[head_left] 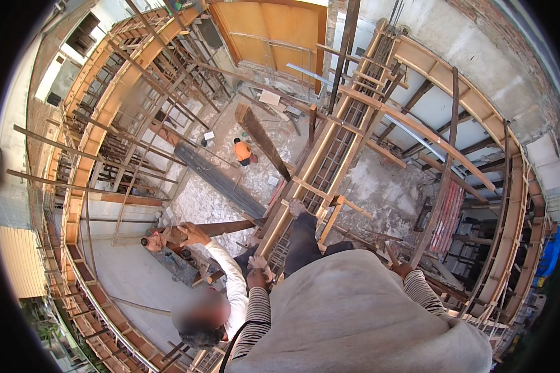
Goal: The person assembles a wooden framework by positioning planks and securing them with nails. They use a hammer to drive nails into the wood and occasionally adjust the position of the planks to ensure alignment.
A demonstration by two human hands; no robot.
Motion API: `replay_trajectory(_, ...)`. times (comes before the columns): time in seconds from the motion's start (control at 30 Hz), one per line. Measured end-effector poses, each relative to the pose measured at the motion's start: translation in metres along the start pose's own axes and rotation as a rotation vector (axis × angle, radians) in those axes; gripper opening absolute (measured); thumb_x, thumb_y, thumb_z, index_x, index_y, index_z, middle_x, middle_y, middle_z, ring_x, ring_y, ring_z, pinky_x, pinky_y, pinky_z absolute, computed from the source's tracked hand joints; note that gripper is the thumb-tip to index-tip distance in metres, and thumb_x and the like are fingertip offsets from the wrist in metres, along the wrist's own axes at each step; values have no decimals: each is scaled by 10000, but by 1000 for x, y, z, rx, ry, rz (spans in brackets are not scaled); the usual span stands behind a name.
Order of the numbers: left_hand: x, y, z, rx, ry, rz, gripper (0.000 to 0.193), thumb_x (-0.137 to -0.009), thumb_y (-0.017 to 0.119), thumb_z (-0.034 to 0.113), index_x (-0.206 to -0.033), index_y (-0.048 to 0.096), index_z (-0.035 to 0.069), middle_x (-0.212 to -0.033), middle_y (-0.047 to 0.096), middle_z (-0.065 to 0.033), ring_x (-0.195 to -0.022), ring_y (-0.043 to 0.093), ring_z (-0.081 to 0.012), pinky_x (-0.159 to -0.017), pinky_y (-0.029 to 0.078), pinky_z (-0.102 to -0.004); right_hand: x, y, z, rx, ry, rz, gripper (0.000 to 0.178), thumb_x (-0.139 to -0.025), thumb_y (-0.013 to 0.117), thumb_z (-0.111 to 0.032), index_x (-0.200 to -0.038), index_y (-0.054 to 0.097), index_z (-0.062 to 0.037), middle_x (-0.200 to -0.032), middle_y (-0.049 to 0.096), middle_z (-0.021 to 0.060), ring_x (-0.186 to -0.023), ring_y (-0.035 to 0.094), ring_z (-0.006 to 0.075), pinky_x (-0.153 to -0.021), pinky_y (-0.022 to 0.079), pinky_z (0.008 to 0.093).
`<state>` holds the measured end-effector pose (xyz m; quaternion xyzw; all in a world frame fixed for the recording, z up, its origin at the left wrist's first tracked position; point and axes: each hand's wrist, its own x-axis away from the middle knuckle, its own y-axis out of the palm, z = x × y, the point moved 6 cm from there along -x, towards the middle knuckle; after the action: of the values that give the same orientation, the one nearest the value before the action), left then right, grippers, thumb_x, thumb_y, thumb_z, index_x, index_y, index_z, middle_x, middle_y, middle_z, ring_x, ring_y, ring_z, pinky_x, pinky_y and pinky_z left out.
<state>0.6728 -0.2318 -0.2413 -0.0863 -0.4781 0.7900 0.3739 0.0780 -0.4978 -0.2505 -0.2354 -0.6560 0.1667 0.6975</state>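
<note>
My left hand [257, 279] is low beside the left edge of a long timber formwork trough [274, 236], close to a bare foot [260, 265]. Its fingers are too small and hidden to read. Out to the right, my right hand [402, 270] looks closed, and a short thin brown piece juts up from it; what this is I cannot make out. A steel rebar cage [353, 113] lies inside the trough. My outstretched leg [303, 239] ends in a foot [297, 207] on the trough. Crosspieces of wood [311, 187] span its top.
A co-worker in a white sleeve [233, 273] is close on my left, a hand [195, 234] by a dark plank [233, 227]. Far below, a person in an orange shirt [242, 151] is on the rubble-strewn floor [196, 199]. Formwork [516, 248] and props surround the drop.
</note>
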Motion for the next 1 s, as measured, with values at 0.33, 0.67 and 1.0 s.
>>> replay_trajectory(0.33, -158, -54, 49, 447, -563, -151, 420, -956, 499, 382, -787, 599, 11, -614, 600, -113, -479, 507, -189, -497, 394, -328, -9, -126, -163, 21, -218, -131, 381, -928, 518, -269, -1114, 639, 40, -872, 701, 210, -694, 709, 305, -653, 593, 403)
replay_trajectory(0.67, -418, -108, 188, 460, -307, 152, 697, -973, 447, 603, -757, 576, -47, -669, 613, -134, -643, 561, -276, -676, 429, -433, 22, -120, -185, -222, -39, -116, 407, -952, 512, -384, -1097, 669, -37, -846, 675, 259, -817, 692, 385, -759, 552, 473)
replay_trajectory(1.0, -534, -83, 243, 225, -426, 405, 814, -976, 383, 615, -1256, 550, -131, -1175, 611, -340, -1072, 604, -484, -907, 487, -519, -34, -88, -104, 39, -246, -179, 417, -919, 540, -415, -1071, 700, -62, -888, 686, 256, -887, 687, 381, -798, 541, 462)
